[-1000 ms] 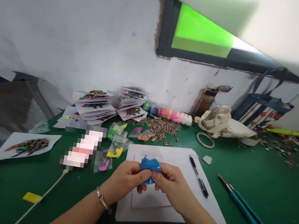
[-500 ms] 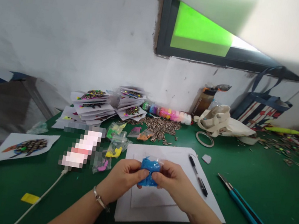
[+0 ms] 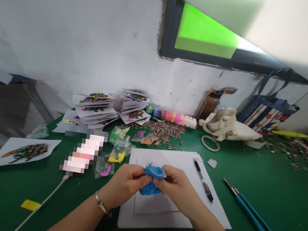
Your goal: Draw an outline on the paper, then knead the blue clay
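Note:
Both of my hands pinch a small clear plastic bag of blue clay [image 3: 150, 188] above white paper. My left hand [image 3: 128, 182] grips its left side, thumb on the front. On the right side, my right hand [image 3: 175, 185] is closed on it, thumb pressed to the middle. The bag's top edge looks parted and bends toward the right. Beneath lies a stack of white paper [image 3: 154, 222], with a black pen [image 3: 203, 181] resting on its right part. Blue-handled tweezers [image 3: 260, 220] lie on the green table, right of the paper.
Left of the paper are small bags of yellow clay [image 3: 117, 157] and pink clay [image 3: 105, 170]. Sunflower seeds [image 3: 165, 132] are heaped behind. Stacked seed pictures [image 3: 96, 109], a tape roll [image 3: 210, 143], a cloth bag [image 3: 228, 128] and a bottle [image 3: 210, 104] stand toward the wall.
The blue clay's bag has been pulled wider at its top, and its upper edge now bends open. Both hands stay in nearly the same place.

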A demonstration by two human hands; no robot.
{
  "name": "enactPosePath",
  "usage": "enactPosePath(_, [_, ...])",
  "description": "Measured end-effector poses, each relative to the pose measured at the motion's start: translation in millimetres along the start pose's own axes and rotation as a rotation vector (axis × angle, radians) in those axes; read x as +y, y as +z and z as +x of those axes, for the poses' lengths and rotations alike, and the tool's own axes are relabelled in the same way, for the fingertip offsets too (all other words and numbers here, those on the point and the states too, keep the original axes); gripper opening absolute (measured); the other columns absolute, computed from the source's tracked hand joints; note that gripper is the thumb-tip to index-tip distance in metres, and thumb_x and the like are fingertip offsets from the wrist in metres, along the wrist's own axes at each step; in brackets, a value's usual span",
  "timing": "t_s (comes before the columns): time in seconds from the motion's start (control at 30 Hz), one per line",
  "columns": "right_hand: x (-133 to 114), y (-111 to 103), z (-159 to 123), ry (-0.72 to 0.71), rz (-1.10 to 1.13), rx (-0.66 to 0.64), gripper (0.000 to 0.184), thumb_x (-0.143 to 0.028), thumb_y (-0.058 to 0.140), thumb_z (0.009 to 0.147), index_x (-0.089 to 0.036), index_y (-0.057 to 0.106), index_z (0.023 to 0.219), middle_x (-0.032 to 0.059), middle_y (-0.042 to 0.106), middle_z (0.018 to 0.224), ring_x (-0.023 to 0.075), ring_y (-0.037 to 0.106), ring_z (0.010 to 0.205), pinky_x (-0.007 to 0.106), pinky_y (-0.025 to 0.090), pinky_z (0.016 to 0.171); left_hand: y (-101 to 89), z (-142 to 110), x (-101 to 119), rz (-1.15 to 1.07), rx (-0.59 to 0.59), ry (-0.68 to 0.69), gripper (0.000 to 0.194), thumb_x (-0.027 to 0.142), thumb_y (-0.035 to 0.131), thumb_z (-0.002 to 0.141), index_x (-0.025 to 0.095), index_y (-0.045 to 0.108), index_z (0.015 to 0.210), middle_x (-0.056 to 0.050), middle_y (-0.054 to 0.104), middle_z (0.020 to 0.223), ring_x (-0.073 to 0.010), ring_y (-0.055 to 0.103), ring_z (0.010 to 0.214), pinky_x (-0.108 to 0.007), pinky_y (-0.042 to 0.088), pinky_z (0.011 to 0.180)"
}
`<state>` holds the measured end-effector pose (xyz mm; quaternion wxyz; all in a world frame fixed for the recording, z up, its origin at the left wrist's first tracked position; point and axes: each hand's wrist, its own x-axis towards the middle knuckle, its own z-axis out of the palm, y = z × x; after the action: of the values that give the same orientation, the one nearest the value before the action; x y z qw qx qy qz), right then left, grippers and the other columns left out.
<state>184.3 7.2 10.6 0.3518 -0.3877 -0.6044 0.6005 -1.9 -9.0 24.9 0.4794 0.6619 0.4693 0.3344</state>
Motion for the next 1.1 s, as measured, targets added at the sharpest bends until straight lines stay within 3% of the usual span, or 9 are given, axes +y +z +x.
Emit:
enactPosePath(0.07, [-2.0,-0.4,0.0,0.009,0.016,-0.038,0.010,-0.025,0.066,0.075,-0.018,0.063,0.082,-0.0017,0.055,0.070,0.0127,0.050,0.065,0.025,0.042,0.062,-2.0,0.3,-0.2,0.011,0.012,-0.021,0.035,0.035,0.055,0.083,0.017,0.049,0.054,0.004,0.042,0.053,-0.0099,0.038,0.052,-0.021,0.030,0.049])
enactPosePath(0.17, [-4.1,-0.4,-0.6,-0.022,0.061,-0.057,0.028,-0.023,0.067,0.074,-0.020,0.063,0.101,0.0004,0.060,0.081,0.0145,0.055,0.072,0.027,0.044,0.065,-4.0,0.9,-1.9,0.005,0.026,-0.046,0.039,0.036,0.057,0.082,0.018,0.042,0.051,0.005,0.036,0.052,-0.0090,0.034,0.050,-0.021,0.027,0.047])
enactPosePath(0.27, [-3.6,0.4,-1.0,-0.030,0.050,-0.013,0.020,-0.020,0.064,0.076,-0.019,0.062,0.096,-0.0004,0.058,0.078,0.0135,0.054,0.071,0.026,0.044,0.065,-4.1,1.7,-4.3,-0.063,-0.023,-0.070,0.039,0.039,0.059,0.081,0.018,0.043,0.053,0.006,0.035,0.053,-0.0084,0.033,0.050,-0.020,0.026,0.046])
enactPosePath(0.37, [-2.7,2.4,-0.6,-0.003,0.015,0.031,0.012,-0.018,0.062,0.076,-0.017,0.060,0.088,-0.0018,0.056,0.073,0.0124,0.054,0.067,0.025,0.043,0.063,-3.4,3.3,-5.6,-0.142,-0.066,-0.070,0.033,0.042,0.062,0.081,0.015,0.055,0.063,0.005,0.042,0.057,-0.0087,0.036,0.053,-0.020,0.030,0.049])
enactPosePath(0.57, [-0.8,4.7,0.0,0.001,-0.014,0.100,0.014,-0.015,0.060,0.074,-0.019,0.055,0.086,-0.0030,0.055,0.073,0.0129,0.053,0.069,0.025,0.042,0.062,-2.6,6.3,-4.7,-0.240,0.050,-0.061,0.026,0.037,0.063,0.080,0.013,0.068,0.087,-0.003,0.062,0.079,-0.0149,0.052,0.072,-0.025,0.043,0.066])
enactPosePath(0.77, [1.4,7.7,-0.3,0.005,-0.140,0.087,0.014,-0.013,0.058,0.072,-0.020,0.054,0.083,-0.0039,0.051,0.071,0.0128,0.048,0.066,0.025,0.038,0.059,-2.7,4.9,-9.8,-0.153,0.099,-0.060,0.024,0.035,0.061,0.082,0.013,0.070,0.081,-0.002,0.060,0.072,-0.0138,0.050,0.067,-0.024,0.040,0.062])
enactPosePath(0.93, [0.2,6.3,-2.2,0.053,0.010,0.020,0.025,-0.024,0.060,0.077,-0.021,0.052,0.100,-0.0029,0.051,0.077,0.0142,0.049,0.070,0.027,0.040,0.061,-0.9,2.3,-8.9,-0.158,0.052,-0.068,0.025,0.034,0.062,0.080,0.011,0.068,0.073,0.000,0.055,0.066,-0.0118,0.046,0.062,-0.022,0.036,0.057])
enactPosePath(1.1, [8.4,4.5,-0.9,0.015,-0.135,0.058,0.014,-0.021,0.057,0.079,-0.021,0.051,0.092,-0.0034,0.048,0.075,0.0134,0.046,0.069,0.026,0.038,0.062,2.2,3.0,-5.2,-0.174,0.074,-0.047,0.030,0.037,0.058,0.081,0.011,0.065,0.068,0.000,0.052,0.063,-0.0114,0.044,0.062,-0.022,0.036,0.057])
